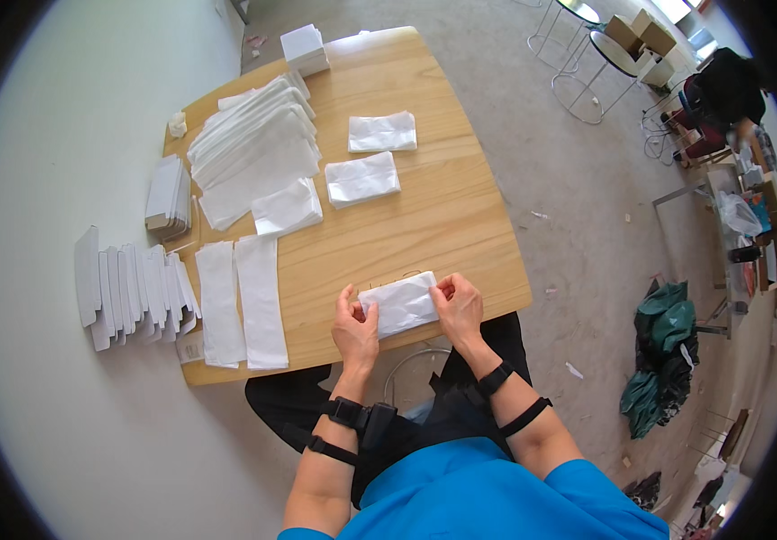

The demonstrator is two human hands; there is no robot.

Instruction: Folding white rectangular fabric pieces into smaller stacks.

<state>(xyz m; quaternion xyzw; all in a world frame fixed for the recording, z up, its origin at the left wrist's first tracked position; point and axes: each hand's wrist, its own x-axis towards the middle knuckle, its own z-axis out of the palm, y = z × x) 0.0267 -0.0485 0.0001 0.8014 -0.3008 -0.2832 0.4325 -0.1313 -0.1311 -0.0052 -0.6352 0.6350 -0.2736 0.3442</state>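
Note:
At the table's near edge, a folded white sheet (pixel 399 304), thin cloth or soft paper, lies flat between my hands. My left hand (pixel 355 331) grips its left end with thumb and fingers. Its right end is pinched by my right hand (pixel 459 310). Two similar folded packets, one white packet (pixel 362 179) and a farther one (pixel 382 132), lie beyond. A folded white stack (pixel 288 208) sits left of them, touching a large fanned pile of white sheets (pixel 253 148). Two long white strips (pixel 260 301) lie side by side to the left of my hands.
Flat white cartons (pixel 141 292) stand in a row along the table's left edge, with another carton bundle (pixel 168 193) behind. White boxes (pixel 305 49) are stacked at the far end. A person (pixel 722 99) sits at the far right, beyond dark green bags (pixel 661 342) on the floor.

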